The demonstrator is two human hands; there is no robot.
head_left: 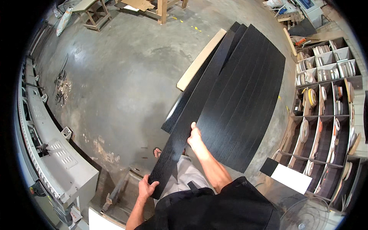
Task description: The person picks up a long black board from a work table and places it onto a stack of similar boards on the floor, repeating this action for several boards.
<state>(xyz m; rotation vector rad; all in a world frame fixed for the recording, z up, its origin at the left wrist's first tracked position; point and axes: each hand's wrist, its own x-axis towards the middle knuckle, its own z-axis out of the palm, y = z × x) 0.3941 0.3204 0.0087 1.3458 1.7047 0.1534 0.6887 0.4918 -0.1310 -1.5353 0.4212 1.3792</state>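
I hold a long, narrow black board (191, 103) with a wood-grain surface, slanting from my waist to the far end of a black panel stack. My left hand (146, 187) grips its near end, thumb on top and fingers mostly out of sight beneath. Farther along, my right hand (194, 135) is closed on the right edge, thumb up. To the right lie several similar black boards (243, 94) side by side. Another dark strip (168, 123) shows under the left side of the held board, and a pale board (202, 58) lies beyond it.
A long grey machine (63, 153) runs along my left. At right stands a compartment shelf (295, 140) with rolls of edging strip (311, 97). A white panel (291, 178) and a round clear cover (304, 216) are near my right side. Wooden stands (163, 11) are at the back.
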